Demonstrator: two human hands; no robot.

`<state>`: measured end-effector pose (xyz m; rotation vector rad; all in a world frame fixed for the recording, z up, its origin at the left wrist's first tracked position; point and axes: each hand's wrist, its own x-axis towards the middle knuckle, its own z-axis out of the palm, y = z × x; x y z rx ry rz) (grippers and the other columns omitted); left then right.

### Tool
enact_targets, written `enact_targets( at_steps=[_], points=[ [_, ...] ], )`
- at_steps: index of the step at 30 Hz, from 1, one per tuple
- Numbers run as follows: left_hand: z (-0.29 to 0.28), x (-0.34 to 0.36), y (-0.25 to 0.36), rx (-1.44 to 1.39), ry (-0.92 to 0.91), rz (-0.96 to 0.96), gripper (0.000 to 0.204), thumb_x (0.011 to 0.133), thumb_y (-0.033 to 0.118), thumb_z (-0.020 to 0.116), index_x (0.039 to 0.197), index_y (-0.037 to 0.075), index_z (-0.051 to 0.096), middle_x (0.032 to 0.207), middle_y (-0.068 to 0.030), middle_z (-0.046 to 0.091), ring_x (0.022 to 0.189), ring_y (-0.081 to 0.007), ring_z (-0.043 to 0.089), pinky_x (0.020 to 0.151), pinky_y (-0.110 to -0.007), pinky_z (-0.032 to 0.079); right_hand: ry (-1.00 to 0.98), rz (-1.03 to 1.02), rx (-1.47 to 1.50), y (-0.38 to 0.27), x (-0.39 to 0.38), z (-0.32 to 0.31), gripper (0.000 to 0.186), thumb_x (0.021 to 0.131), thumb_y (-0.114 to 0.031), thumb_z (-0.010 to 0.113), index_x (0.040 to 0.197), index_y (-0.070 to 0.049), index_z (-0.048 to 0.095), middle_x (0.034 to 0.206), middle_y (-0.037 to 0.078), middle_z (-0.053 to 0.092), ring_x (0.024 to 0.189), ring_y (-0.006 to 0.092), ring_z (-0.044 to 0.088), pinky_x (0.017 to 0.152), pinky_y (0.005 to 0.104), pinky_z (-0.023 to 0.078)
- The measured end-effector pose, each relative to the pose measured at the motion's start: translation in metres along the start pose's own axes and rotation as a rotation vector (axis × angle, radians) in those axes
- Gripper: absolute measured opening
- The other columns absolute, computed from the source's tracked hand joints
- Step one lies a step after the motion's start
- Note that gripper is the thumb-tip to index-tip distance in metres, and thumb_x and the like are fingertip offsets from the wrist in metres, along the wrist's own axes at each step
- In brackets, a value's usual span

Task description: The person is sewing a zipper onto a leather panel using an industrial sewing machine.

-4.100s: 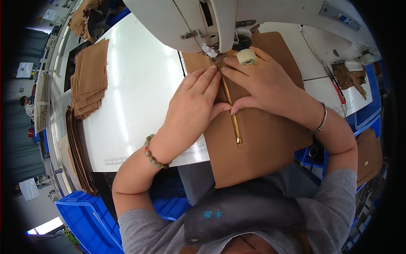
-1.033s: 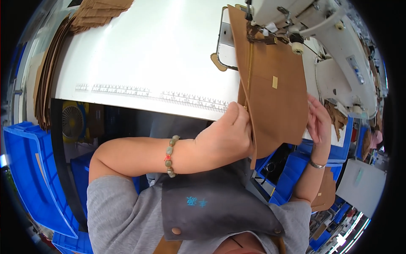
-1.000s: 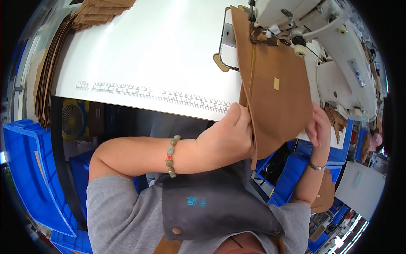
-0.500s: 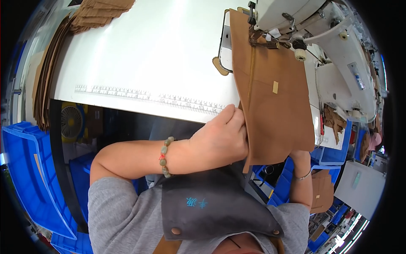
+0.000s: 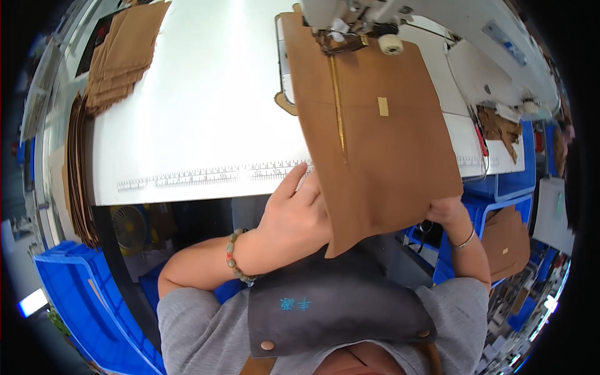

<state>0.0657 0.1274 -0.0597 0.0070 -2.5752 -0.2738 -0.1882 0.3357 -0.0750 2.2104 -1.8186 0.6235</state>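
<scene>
A brown leather panel (image 5: 387,156) lies under the presser area of a white sewing machine (image 5: 350,22), its near end hanging past the table edge. A gold-toothed zipper (image 5: 339,109) runs lengthwise in its left part, and a small pale yellow tab (image 5: 383,106) sits right of the zipper. My left hand (image 5: 297,215) grips the panel's left edge near the table front; some fingers are hidden behind the leather. At the panel's near right corner my right hand (image 5: 447,209) holds the edge, with its fingers mostly covered.
Brown leather pieces (image 5: 125,56) are stacked at the far left, and more hang over the table's left edge (image 5: 78,169). A ruler scale (image 5: 212,176) marks the white table's front. Blue bins (image 5: 81,294) stand on both sides. Scraps (image 5: 500,125) lie at right.
My view has shifted, so the scene sits differently in the picture. More zipper teeth show below the machine. My left hand's fingers have loosened from a tighter pinch at the panel's edge.
</scene>
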Motion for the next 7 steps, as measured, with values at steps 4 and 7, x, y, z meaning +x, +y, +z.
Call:
enact_targets(
  at_steps=[4,7],
  points=[
    [-0.004,-0.008,0.003,-0.009,-0.056,-0.003,0.039,0.076,0.02,0.072,0.112,0.008,0.078,0.12,-0.0131,0.071,0.125,-0.0325,0.062,0.103,-0.049,0.053,0.466,0.509,0.18,0.01,0.011,-0.034,0.003,0.093,-0.002,0.069,0.093,-0.001,0.072,0.103,0.016,0.074,0.086,0.0274,0.07,0.091,0.0362,0.057],
    [-0.003,-0.008,0.008,-0.039,-0.06,-0.065,0.04,0.077,0.023,0.073,0.115,0.009,0.077,0.122,-0.0138,0.071,0.127,-0.0327,0.062,0.105,-0.051,0.053,0.412,0.538,0.144,0.0,0.027,-0.044,0.004,0.095,-0.002,0.068,0.096,0.001,0.071,0.103,0.015,0.074,0.086,0.0291,0.071,0.09,0.0369,0.057]
  ],
)
